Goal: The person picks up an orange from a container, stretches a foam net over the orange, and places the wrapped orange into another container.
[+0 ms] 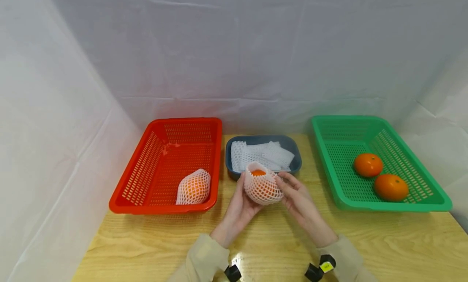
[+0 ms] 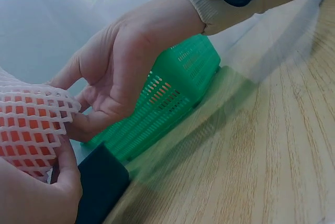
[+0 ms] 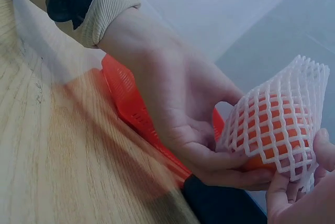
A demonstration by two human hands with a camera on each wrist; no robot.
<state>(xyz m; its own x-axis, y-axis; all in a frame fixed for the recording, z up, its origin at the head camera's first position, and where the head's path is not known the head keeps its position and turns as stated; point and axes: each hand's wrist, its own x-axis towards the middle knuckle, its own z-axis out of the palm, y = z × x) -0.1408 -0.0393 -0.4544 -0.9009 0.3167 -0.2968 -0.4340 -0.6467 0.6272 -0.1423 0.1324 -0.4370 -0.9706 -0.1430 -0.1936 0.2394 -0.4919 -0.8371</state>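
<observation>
An orange [image 1: 258, 172] sits inside a white foam net sleeve [image 1: 264, 191], its top showing through the sleeve's open end. My left hand [image 1: 239, 209] holds it from the left and below, fingers curled round the fruit. From the right side, my right hand [image 1: 302, 204] pinches the edge of the sleeve between thumb and fingers, as the left wrist view shows. In the right wrist view the orange [image 3: 260, 163] shows bare at the sleeve's lower edge, by the left fingers. Both hands are above the table, just in front of a dark blue tray [image 1: 229, 168].
Several flat foam sleeves [image 1: 256, 155] lie in the blue tray. The red basket [image 1: 164, 209] at left contains one sleeved orange [image 1: 193, 188]. At right, the green basket [image 1: 330, 180] holds two bare oranges [image 1: 391, 187]. White sheeting [image 1: 256, 70] encloses the wooden table [image 1: 270, 241] behind and at the sides.
</observation>
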